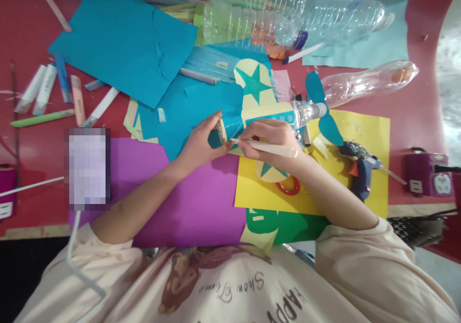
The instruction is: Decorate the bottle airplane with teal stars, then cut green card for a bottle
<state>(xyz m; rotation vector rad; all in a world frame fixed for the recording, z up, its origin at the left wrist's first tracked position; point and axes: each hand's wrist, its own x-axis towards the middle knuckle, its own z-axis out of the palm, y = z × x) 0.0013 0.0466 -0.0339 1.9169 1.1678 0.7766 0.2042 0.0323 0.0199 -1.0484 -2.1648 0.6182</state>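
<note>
A plastic bottle made up as an airplane [234,126] lies across the middle, wrapped in blue and cream paper. Its cream wing [256,73] bears a teal star, and a blue paper propeller [316,87] sits at the cap end. My left hand [206,140] grips the bottle's base end between thumb and fingers. In my right hand [268,138] is a white marker [273,148], held like a pen with its tip at the blue wrap near the base. Beneath my right wrist, a second starred wing [270,172] shows in part.
A glue gun [362,172] rests on yellow paper [277,196], close to red scissors handles [289,186]. Clear bottles [252,20] lie at the back. Several markers [45,89] and a phone [87,169] with a cable are at left. Purple paper [190,203] spreads in front.
</note>
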